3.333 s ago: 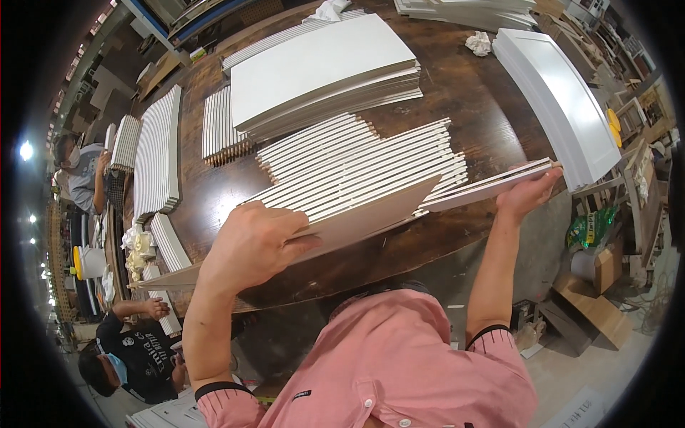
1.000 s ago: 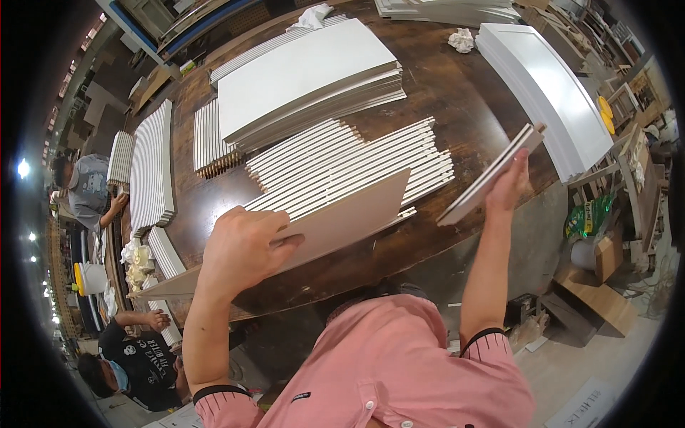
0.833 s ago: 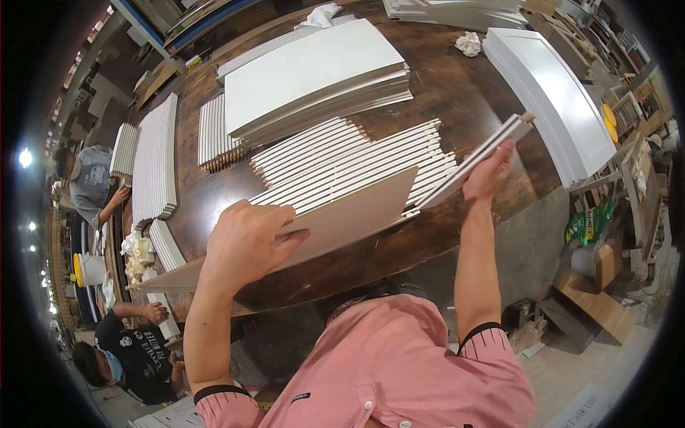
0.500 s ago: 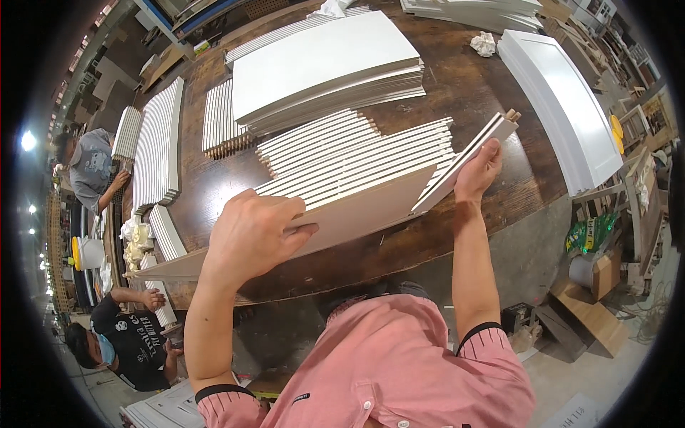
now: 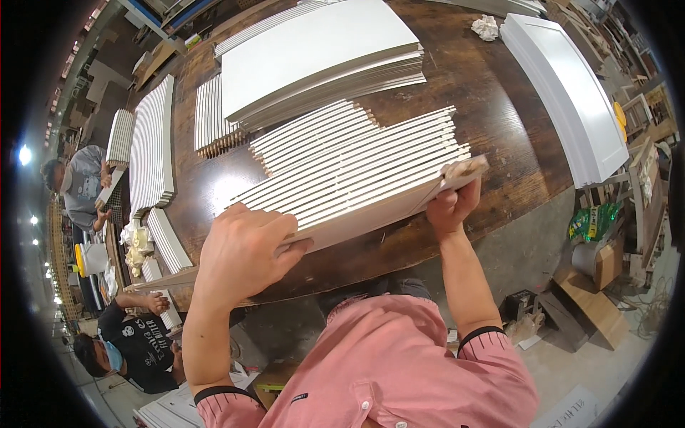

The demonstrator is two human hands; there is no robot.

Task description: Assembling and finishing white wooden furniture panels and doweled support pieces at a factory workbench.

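Note:
My left hand (image 5: pixel 246 250) is closed over the upper edge of a long thin panel (image 5: pixel 364 222), its thumb on the near face. The panel is tilted up along the table's near edge. My right hand (image 5: pixel 455 202) grips a short white rail (image 5: pixel 465 171) at the panel's right end; motion smears the rail's tip. The rail appears to touch the panel, but whether the panel's edge sits in its groove cannot be made out. Just beyond both hands lie rows of white grooved rails (image 5: pixel 349 167), some with wooden dowel ends.
Past the rails rises a stack of white panels (image 5: pixel 321 53). White framed doors (image 5: pixel 564 93) are piled at the right, near a crumpled paper (image 5: pixel 485 28). More rails (image 5: pixel 151 143) lie at left. Two co-workers, one in grey (image 5: pixel 85 185), one in black (image 5: pixel 143 342), handle rails along the left side.
My right hand has turned and lowered the rail from a steep slant to lie along the panel's right end. The left hand keeps its grip. The grey-shirted co-worker has lifted a rail.

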